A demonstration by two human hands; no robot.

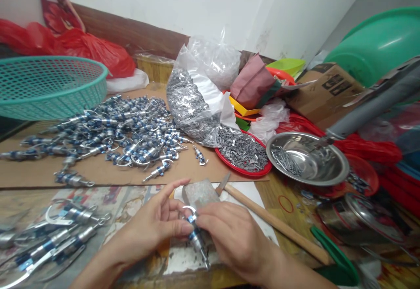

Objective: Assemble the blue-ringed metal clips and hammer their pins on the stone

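**Two-Handed Grip on Lever Fitting**

Step in hand (judged): manual adjustment at the lever end. The blue-and-silver lever fitting (196,237) is held tilted at the near side of the grey block (201,192). Hands are together: left hand (149,223) pinches the fitting's body; right hand (234,236) grips near its curved lever (189,208). Further adjustment calls for a steady left pinch and fine right fingertip control. The wooden-handled tool (278,221) lies right of the block, and piled fittings (131,127) lie beyond it, leftward.
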